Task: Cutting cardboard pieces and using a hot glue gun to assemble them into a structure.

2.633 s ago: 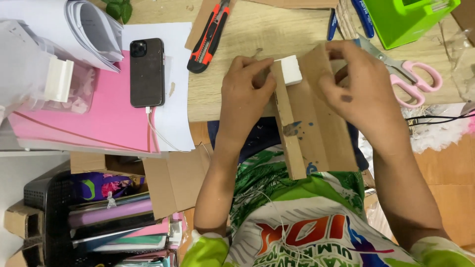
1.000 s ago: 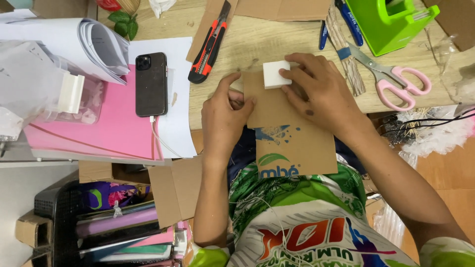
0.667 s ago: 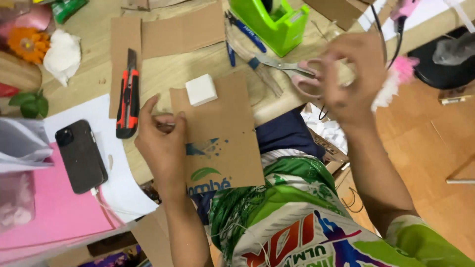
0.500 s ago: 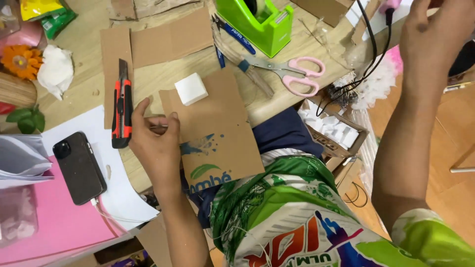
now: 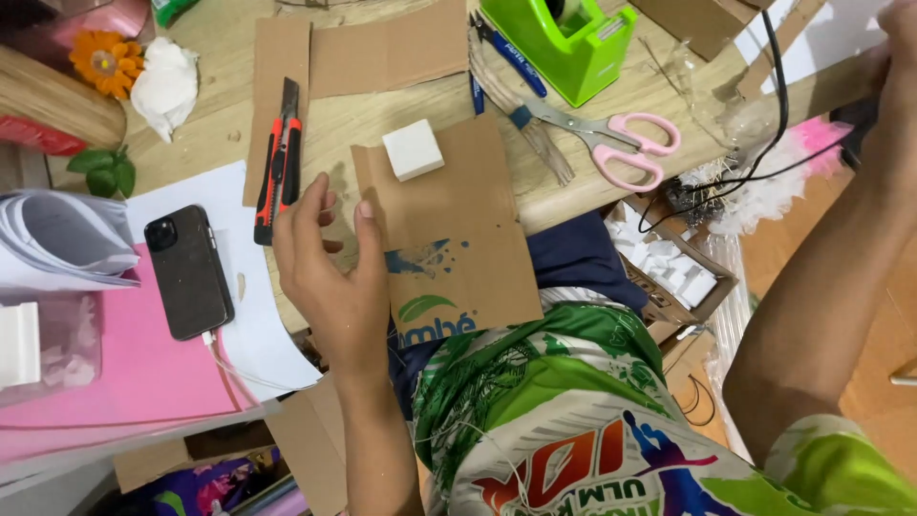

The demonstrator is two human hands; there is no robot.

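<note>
Cardboard sheet (image 5: 458,239), brown w/ green-blue print, lies at bench (image 5: 382,124) front edge, lower part overhanging our lap. Our left hand (image 5: 330,277) rests at its left edge: fingers loosely spread, thumb tip touching the sheet, nothing gripped. White foam block (image 5: 413,150) sits on the sheet's upper left corner, apart from the thumb.

Right hand (image 5: 898,57) is raised far to the right, at upper frame edge; mostly cut off, so we can't tell how open it is or whether it holds anything. A black cable (image 5: 778,105) runs just beside it.

Outward, left of left hand: orange-black utility knife (image 5: 278,172), lying on a cardboard strip (image 5: 277,67); black phone (image 5: 188,271) face down on white paper (image 5: 239,315), pink sheet (image 5: 115,373) under that. Rolled white papers (image 5: 62,244) further left.

Above the sheet: larger cardboard piece (image 5: 392,53), green tape dispenser (image 5: 571,43), blue pens (image 5: 506,67). Right of sheet: pink-handled scissors (image 5: 602,143), blades pointing left. Top left corner: orange fabric flower (image 5: 103,62), crumpled white tissue (image 5: 167,81), green leaves (image 5: 105,167).

Below bench edge, right: open cardboard box (image 5: 669,272) w/ more white foam pieces.
</note>
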